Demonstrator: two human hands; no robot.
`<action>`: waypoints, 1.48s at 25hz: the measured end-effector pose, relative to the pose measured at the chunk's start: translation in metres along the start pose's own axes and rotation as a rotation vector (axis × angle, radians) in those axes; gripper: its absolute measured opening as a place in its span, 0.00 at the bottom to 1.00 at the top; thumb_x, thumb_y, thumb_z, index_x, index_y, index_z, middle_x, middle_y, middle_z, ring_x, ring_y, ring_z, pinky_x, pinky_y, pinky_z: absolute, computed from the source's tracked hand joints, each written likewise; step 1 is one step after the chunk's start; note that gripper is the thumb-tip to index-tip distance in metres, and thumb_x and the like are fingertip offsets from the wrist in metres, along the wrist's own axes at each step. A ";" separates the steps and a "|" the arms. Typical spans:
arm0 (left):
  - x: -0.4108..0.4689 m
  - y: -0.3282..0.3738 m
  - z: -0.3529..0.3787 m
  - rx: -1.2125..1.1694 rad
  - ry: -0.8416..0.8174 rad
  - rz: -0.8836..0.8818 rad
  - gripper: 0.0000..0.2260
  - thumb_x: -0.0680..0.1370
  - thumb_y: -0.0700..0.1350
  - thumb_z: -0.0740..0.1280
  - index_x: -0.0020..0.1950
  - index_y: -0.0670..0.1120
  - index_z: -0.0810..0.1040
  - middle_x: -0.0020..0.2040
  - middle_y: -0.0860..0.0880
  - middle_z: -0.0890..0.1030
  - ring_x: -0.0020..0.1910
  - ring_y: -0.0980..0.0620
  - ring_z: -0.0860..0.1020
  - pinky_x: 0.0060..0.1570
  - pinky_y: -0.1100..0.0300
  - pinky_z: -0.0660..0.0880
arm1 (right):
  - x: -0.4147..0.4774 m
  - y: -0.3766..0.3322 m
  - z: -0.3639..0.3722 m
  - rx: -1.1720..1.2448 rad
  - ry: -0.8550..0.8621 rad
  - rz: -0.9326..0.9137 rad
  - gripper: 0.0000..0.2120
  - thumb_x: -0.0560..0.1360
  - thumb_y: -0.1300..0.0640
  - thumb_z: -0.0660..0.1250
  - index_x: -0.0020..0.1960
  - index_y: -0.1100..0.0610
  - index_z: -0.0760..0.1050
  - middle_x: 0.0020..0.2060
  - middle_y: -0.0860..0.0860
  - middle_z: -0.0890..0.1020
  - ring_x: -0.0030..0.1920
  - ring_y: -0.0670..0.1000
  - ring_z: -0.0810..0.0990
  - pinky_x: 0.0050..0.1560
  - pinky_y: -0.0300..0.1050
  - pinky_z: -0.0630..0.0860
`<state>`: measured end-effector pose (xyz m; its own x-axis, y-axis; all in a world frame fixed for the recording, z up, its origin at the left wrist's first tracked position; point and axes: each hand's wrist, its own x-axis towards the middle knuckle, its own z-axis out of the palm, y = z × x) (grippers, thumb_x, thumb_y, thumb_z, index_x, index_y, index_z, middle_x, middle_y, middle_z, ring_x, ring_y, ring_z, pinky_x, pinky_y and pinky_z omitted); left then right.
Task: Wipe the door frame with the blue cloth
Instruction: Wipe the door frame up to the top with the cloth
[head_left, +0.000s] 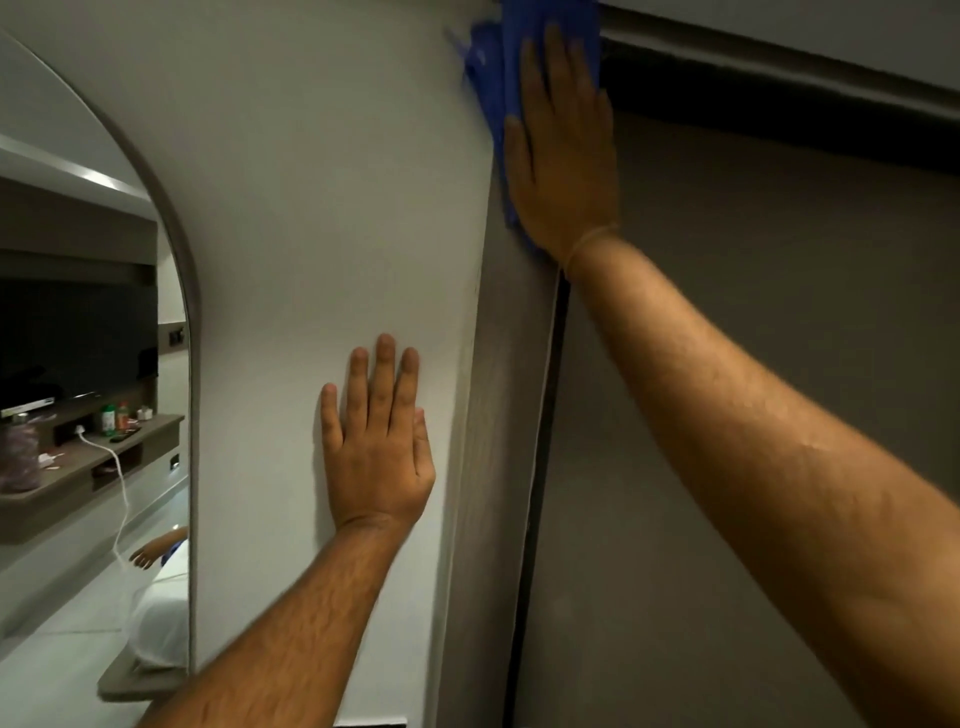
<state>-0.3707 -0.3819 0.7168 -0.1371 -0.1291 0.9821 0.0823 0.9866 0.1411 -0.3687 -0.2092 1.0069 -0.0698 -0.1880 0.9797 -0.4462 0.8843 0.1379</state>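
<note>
The blue cloth (493, 78) is pressed flat against the grey-brown door frame (498, 415), high up near the frame's top corner. My right hand (563, 156) lies flat on the cloth with the fingers pointing up, and the arm reaches in from the lower right. Part of the cloth sticks out blurred to the left of the fingers. My left hand (376, 441) rests flat and empty on the white wall (311, 182), left of the frame and much lower.
A dark door (727, 364) fills the right side, with a dark gap along the frame. An arched mirror (93, 364) on the left wall reflects a shelf with bottles, a white cable and a bed.
</note>
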 end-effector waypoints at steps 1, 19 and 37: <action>0.000 0.000 0.000 0.003 0.001 0.000 0.28 0.90 0.54 0.42 0.91 0.50 0.48 0.91 0.49 0.48 0.90 0.44 0.49 0.87 0.39 0.47 | 0.016 0.004 -0.002 -0.009 0.009 -0.010 0.29 0.90 0.48 0.49 0.89 0.57 0.54 0.89 0.57 0.56 0.90 0.59 0.52 0.90 0.57 0.50; -0.002 0.003 -0.002 0.003 0.000 -0.022 0.28 0.90 0.52 0.46 0.91 0.50 0.48 0.91 0.46 0.53 0.89 0.43 0.51 0.86 0.41 0.46 | -0.446 -0.011 0.041 0.001 -0.372 -0.557 0.37 0.88 0.38 0.58 0.90 0.52 0.51 0.90 0.50 0.49 0.90 0.52 0.45 0.90 0.54 0.37; 0.000 0.008 -0.006 0.050 0.003 -0.019 0.29 0.89 0.51 0.54 0.90 0.48 0.52 0.89 0.43 0.58 0.88 0.39 0.56 0.85 0.36 0.51 | -0.222 0.005 0.028 0.269 -0.019 -0.311 0.24 0.83 0.67 0.66 0.78 0.57 0.78 0.79 0.58 0.76 0.82 0.60 0.72 0.85 0.54 0.57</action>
<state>-0.3644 -0.3742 0.7188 -0.1348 -0.1477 0.9798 0.0299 0.9878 0.1530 -0.3808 -0.1749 0.7856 0.0901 -0.4391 0.8939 -0.6656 0.6411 0.3820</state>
